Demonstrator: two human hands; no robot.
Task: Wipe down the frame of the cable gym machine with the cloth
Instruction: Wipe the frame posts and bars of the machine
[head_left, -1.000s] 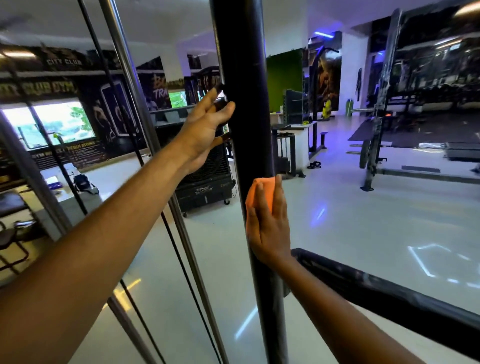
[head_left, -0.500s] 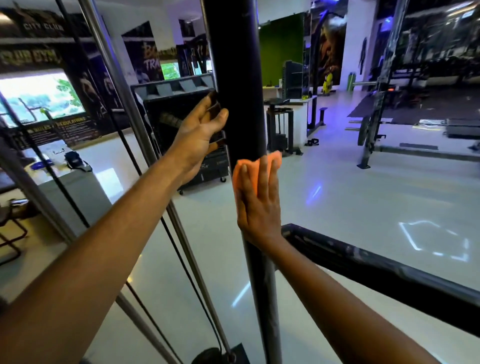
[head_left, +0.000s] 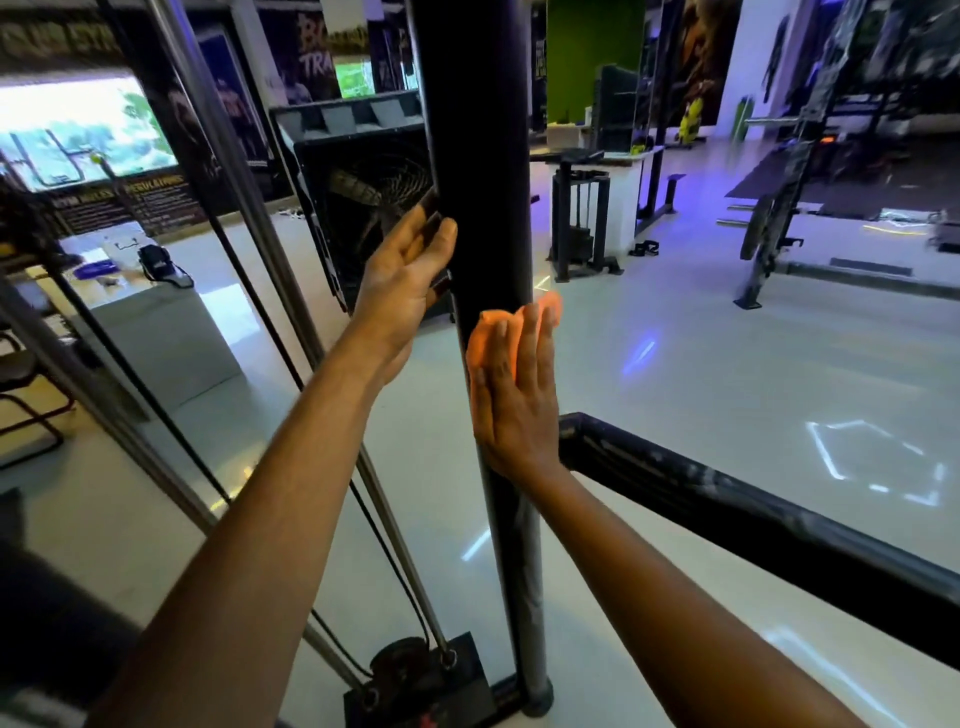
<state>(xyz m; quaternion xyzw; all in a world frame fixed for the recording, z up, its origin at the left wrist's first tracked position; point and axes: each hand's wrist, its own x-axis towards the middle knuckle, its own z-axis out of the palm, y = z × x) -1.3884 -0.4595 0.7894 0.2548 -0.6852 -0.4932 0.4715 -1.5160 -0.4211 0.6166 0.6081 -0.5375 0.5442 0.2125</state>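
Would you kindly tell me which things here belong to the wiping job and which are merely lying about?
Part of the job:
orange cloth under the right hand
black upright post of the frame
left hand resting on the post
black crossbar

Lying about:
big floor fan
squat rack
black chair

Both forearms bare from elbow to wrist, no sleeves, watch, bands or rings visible; left hand (head_left: 402, 280) and right hand (head_left: 514, 395) ungloved, nails short, nothing worn on either wrist or the fingers.
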